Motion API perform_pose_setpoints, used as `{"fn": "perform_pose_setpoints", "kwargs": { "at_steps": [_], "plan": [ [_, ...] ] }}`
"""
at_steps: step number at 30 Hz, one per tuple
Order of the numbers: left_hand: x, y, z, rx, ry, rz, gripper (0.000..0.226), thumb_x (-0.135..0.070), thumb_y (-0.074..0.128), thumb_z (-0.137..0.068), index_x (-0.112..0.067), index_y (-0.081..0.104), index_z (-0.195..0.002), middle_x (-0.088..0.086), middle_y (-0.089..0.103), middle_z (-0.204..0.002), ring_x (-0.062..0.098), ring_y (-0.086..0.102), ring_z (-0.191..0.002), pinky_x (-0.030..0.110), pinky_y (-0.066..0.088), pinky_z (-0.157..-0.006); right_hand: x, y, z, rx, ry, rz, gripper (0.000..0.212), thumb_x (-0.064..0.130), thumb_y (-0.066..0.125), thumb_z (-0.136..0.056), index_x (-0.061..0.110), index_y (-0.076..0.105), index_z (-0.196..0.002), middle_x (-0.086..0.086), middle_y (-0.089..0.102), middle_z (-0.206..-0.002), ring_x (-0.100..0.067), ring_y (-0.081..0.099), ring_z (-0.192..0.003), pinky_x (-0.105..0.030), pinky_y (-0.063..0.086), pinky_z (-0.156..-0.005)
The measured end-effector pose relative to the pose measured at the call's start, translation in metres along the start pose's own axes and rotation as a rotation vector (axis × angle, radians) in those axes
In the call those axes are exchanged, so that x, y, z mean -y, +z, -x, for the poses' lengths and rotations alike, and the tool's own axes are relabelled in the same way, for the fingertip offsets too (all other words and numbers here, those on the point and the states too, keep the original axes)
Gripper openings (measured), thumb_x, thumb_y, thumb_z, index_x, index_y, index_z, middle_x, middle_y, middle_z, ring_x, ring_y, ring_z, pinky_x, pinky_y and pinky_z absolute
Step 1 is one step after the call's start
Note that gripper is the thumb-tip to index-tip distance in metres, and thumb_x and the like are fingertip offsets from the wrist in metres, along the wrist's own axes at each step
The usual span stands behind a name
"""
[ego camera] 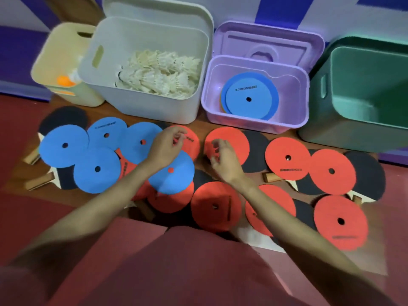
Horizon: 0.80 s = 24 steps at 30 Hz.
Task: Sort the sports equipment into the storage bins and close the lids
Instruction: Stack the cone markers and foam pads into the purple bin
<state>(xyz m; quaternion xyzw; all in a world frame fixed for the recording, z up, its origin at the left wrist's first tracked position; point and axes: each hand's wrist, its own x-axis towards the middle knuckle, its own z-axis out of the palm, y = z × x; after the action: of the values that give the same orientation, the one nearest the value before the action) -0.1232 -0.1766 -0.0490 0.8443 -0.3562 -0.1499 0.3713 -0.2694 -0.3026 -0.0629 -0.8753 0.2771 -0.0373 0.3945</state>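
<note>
Several flat discs lie on the floor, blue discs (64, 145) at the left and red discs (287, 159) in the middle and right, over black table-tennis paddles (257, 151). My left hand (166, 146) hovers with loosely curled fingers over a red disc (189, 140) and holds nothing. My right hand (221, 156) has its fingers curled at the edge of another red disc (231, 142); no grip shows. The purple bin (256, 123) holds stacked blue discs (249, 96). The white bin (136, 104) holds shuttlecocks (159, 74).
A cream bin (55, 62) at the far left contains an orange ball (65, 80). A green bin (353, 129) stands at the right. The white and purple lids lean open against the wall behind their bins. My knees fill the foreground.
</note>
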Motion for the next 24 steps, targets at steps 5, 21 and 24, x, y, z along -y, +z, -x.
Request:
{"fn": "perform_pose_setpoints", "kwargs": {
  "at_steps": [5, 21, 24],
  "plan": [
    [0.066, -0.032, 0.023, -0.002, -0.176, -0.059, 0.023, 0.002, 0.056, -0.085, 0.0, 0.064, -0.106, 0.015, 0.069, -0.102, 0.028, 0.066, -0.095, 0.028, 0.047, -0.084, 0.019, 0.053, 0.001, 0.206, 0.164, 0.106, 0.04, 0.007, 0.058, -0.08, -0.005, 0.047, -0.116, -0.025, 0.049, -0.122, -0.039, 0.045, -0.114, -0.041, 0.037, -0.099],
    [0.143, -0.068, -0.037, 0.221, -0.4, -0.427, 0.081, -0.039, 0.077, -0.075, -0.006, 0.035, -0.136, 0.021, 0.049, -0.131, 0.038, 0.041, -0.126, 0.051, 0.03, -0.105, 0.041, 0.097, 0.0, 0.067, 0.397, 0.275, 0.038, -0.002, 0.058, -0.072, -0.001, 0.052, -0.109, -0.022, 0.052, -0.112, -0.039, 0.046, -0.104, -0.036, 0.034, -0.086],
    [0.145, -0.065, -0.035, 0.203, -0.377, -0.486, 0.077, -0.041, 0.077, -0.075, -0.005, 0.038, -0.132, 0.022, 0.049, -0.13, 0.039, 0.041, -0.125, 0.052, 0.028, -0.105, 0.04, 0.088, 0.005, 0.048, 0.297, 0.166, 0.016, 0.0, 0.054, -0.077, 0.002, 0.051, -0.093, -0.021, 0.055, -0.097, -0.038, 0.051, -0.092, -0.037, 0.038, -0.074]
  ]
}}
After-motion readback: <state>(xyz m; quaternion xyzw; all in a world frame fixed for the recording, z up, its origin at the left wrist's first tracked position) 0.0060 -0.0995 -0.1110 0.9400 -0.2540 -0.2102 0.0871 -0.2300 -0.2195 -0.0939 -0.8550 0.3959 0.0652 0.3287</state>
